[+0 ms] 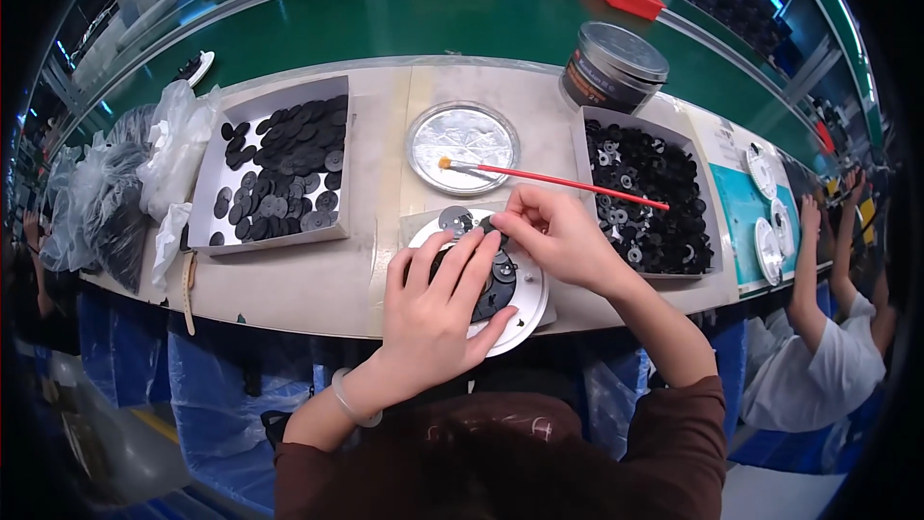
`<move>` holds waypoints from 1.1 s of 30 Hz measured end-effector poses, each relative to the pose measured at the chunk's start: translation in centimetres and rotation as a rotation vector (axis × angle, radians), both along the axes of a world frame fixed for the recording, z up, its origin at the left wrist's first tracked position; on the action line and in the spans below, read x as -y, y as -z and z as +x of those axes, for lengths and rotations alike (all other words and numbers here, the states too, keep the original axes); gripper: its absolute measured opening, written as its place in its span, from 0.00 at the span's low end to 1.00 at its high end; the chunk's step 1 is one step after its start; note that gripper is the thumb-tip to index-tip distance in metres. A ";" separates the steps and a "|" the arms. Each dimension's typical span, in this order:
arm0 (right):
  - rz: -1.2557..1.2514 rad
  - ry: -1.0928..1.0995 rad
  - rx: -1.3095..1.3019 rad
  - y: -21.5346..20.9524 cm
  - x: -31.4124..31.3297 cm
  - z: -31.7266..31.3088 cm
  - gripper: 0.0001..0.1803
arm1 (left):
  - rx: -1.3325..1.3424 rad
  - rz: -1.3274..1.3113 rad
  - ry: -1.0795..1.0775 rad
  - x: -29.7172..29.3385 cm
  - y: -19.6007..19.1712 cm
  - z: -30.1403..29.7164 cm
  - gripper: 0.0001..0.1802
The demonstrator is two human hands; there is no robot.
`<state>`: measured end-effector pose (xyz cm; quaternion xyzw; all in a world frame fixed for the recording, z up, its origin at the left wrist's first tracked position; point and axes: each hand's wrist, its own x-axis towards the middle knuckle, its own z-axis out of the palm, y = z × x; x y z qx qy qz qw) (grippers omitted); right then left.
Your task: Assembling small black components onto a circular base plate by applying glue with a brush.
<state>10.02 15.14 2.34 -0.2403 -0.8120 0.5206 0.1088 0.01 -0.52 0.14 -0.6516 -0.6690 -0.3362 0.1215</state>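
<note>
A white round base (530, 303) lies at the table's near edge, with a black round mechanism (497, 300) on it. Spread across this mechanism, my left hand (435, 306) lies with its fingers stretched out, hiding much of it. My right hand (556, 236) pinches at the far side of the base, close to my left fingertips. A small dark part (489, 224) shows at its fingertips, its kind unclear. Just beyond sits a grey gear disc (454, 219), partly covered by my left fingers.
On the left, a white box (205, 217) holds black gear discs; on the right, another box (720, 231) holds small black parts. A red-handled brush (577, 183) spans from a round metal lid (462, 125) to that box. Behind stand a tin (616, 67) and a green belt (385, 19).
</note>
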 end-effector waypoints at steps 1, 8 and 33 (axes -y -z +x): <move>0.069 0.004 0.004 0.1 0.0 0.0 0.11 | -0.023 -0.027 0.012 0.0 -0.1 -0.1 0.31; 0.336 0.036 -0.081 0.4 1.2 0.1 0.11 | -0.018 -0.057 0.020 -0.1 -0.1 -0.1 0.28; 0.725 0.737 0.356 -1.2 -11.3 13.9 0.10 | -0.049 -0.089 0.045 -0.6 -0.9 0.1 0.24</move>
